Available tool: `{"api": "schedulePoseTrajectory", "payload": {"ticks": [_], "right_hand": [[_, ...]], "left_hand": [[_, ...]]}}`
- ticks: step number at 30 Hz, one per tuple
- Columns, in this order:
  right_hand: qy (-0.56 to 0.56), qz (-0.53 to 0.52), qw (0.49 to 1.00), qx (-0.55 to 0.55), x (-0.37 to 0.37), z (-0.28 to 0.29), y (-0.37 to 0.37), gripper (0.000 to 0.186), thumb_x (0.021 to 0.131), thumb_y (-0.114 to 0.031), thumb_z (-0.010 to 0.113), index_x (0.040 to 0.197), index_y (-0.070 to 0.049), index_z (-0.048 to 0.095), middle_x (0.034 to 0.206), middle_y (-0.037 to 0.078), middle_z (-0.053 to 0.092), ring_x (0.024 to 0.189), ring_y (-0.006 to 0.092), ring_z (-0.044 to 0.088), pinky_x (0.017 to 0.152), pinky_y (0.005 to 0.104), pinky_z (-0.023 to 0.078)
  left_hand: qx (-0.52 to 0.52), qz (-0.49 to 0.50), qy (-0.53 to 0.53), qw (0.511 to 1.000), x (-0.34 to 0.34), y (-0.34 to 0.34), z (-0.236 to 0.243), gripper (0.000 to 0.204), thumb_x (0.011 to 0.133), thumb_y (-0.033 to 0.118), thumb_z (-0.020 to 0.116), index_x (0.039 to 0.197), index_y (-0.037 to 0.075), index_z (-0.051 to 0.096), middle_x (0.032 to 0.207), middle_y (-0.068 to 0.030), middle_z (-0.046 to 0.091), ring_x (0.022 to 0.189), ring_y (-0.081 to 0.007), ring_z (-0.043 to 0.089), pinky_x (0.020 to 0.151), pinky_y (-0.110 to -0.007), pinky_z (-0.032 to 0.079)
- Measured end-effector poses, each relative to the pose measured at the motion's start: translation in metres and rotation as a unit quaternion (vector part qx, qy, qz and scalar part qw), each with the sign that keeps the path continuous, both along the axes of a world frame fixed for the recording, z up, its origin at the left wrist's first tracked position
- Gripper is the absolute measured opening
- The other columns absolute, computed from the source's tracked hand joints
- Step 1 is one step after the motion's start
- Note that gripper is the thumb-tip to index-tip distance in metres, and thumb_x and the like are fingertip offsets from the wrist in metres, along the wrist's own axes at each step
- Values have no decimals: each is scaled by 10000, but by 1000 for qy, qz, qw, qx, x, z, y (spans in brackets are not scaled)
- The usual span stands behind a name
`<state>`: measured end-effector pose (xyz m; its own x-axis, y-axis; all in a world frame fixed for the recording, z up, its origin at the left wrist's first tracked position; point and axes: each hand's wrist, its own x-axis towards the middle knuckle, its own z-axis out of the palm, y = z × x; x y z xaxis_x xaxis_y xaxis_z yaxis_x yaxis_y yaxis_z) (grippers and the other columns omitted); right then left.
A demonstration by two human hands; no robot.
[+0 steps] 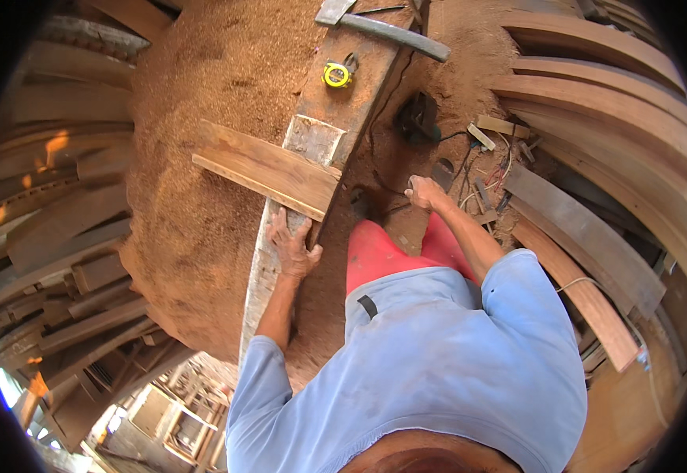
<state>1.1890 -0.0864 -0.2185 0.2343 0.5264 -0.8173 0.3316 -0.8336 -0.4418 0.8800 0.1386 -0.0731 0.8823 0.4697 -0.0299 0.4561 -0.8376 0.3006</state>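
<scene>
My left hand (290, 247) lies open at the board (268, 167); my right hand (426, 192) is curled, contents unclear. Apparent step: positioning; next requires steady bracing.

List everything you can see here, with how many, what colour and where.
Short board: one, brown, lying across the bench
Bench: one, long and narrow, brown to whitish, left of the person's legs
Tape measure: one, yellow and black, on the bench's far part
Hammer-like tool: one, grey, across the bench's far end
Dark tool: one, blackish, right of the bench, kind unclear
Sawdust: one heap, orange-brown, left of the bench
Planks: many, brown and grey, stacked at right and left
Shirt: one, light blue, on the person
Trousers: one pair, red-pink, on the person
Left hand: one, bare, on the bench beside the board
Right hand: one, bare, curled, near the right leg
</scene>
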Motion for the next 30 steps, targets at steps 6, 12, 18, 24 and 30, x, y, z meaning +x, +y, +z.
{"api": "schedulePoseTrajectory", "payload": {"ticks": [6, 12, 18, 24, 30], "right_hand": [[-25, 28, 999, -18, 1, -42, -46, 381, 907, -308, 635, 1108, 15, 659, 1102, 302, 685, 1070, 493, 649, 887, 547, 535], [-25, -66, 994, -80, -13, -45, -92, 390, 898, -285, 619, 1059, 61, 701, 1116, 330, 677, 1102, 466, 650, 934, 507, 532], [-59, -213, 975, -12, -26, -41, -52, 329, 906, -295, 648, 969, 23, 706, 977, 281, 705, 970, 431, 687, 842, 474, 531], [-72, -134, 988, 16, -33, -29, 15, 301, 910, -268, 649, 980, 24, 675, 975, 267, 705, 975, 434, 684, 839, 481, 523], [-50, 25, 998, -42, -23, -71, 34, 361, 899, -282, 667, 1099, 17, 662, 1097, 290, 696, 1074, 452, 662, 911, 509, 529]], "left_hand": [[-14, 15, 57, 998, -4, 1, -1, 874, 553, 240, 852, 1369, 315, 546, 1579, -269, 264, 1453, -513, 231, 1151, -673, 185], [-10, 19, 19, 1000, -3, 2, -5, 799, 576, 298, 841, 1333, 329, 585, 1590, -261, 291, 1459, -473, 221, 1158, -654, 183], [-22, 31, 17, 999, 8, 0, 6, 655, 631, 277, 770, 1274, 316, 653, 1574, -275, 328, 1458, -461, 227, 1164, -642, 180], [-23, 34, -1, 999, 4, 2, 4, 646, 627, 266, 767, 1263, 320, 668, 1556, -260, 355, 1456, -446, 238, 1168, -626, 186], [-41, 43, 33, 998, 2, 6, 6, 642, 618, 291, 779, 1246, 362, 669, 1553, -241, 356, 1459, -429, 238, 1174, -620, 177]]}}
